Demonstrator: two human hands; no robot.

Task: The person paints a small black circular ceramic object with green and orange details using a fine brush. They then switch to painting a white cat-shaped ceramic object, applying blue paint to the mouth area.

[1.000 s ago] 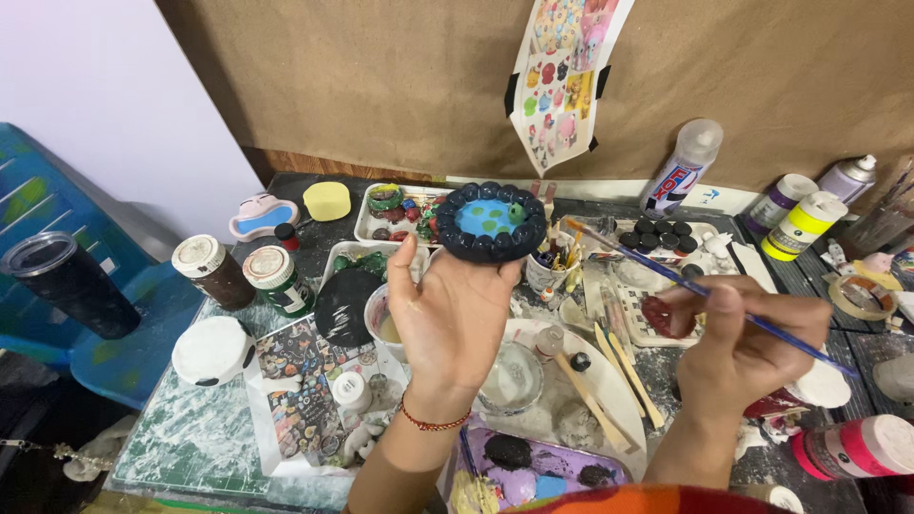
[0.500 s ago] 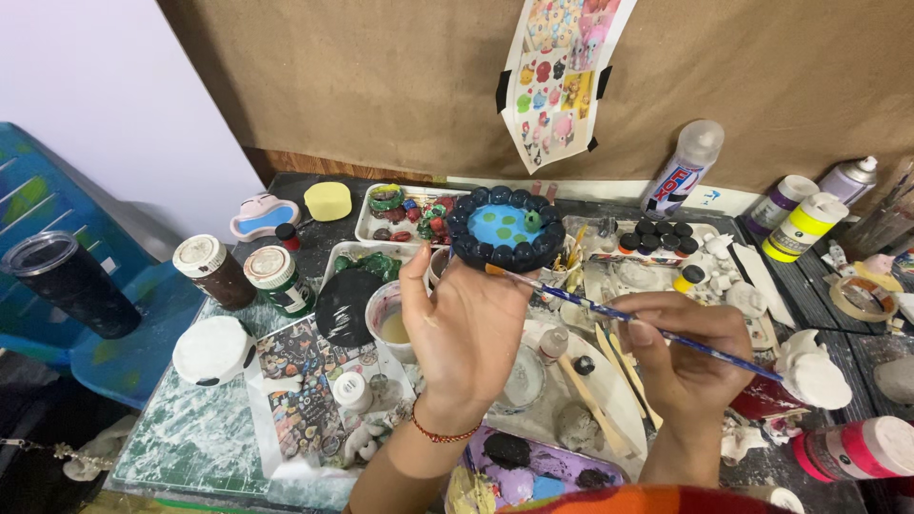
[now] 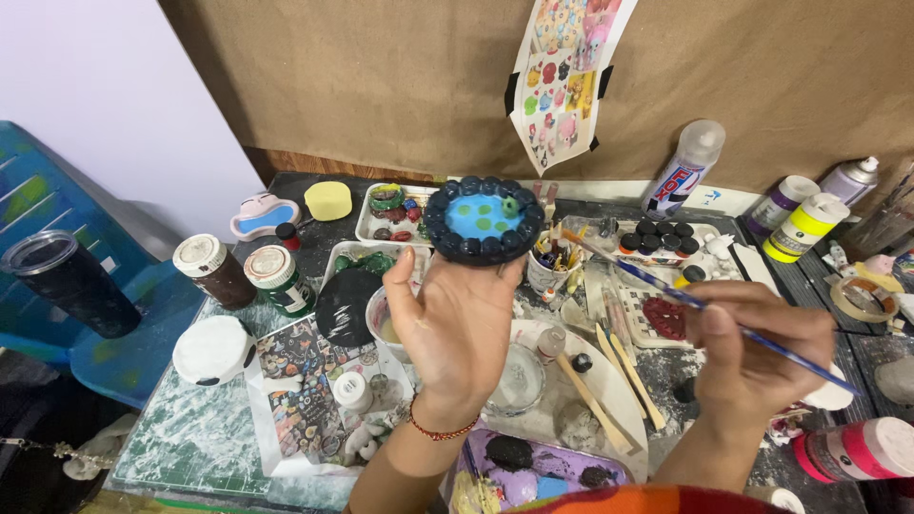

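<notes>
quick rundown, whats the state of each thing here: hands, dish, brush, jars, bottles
left hand: raised, holding the round dish
round dish: held up, blue centre with green spots, dark rim
right hand: gripping the paintbrush
paintbrush: slanted, tip towards the dish, not touching
two paint jars: upright, lids on
glue bottle: capped, leaning on the wall
black tumbler: upright

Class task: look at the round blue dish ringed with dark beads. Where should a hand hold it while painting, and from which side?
Hold the dish by its back and lower rim, from below, as the left hand does: its painted face stays clear for the brush.
</notes>
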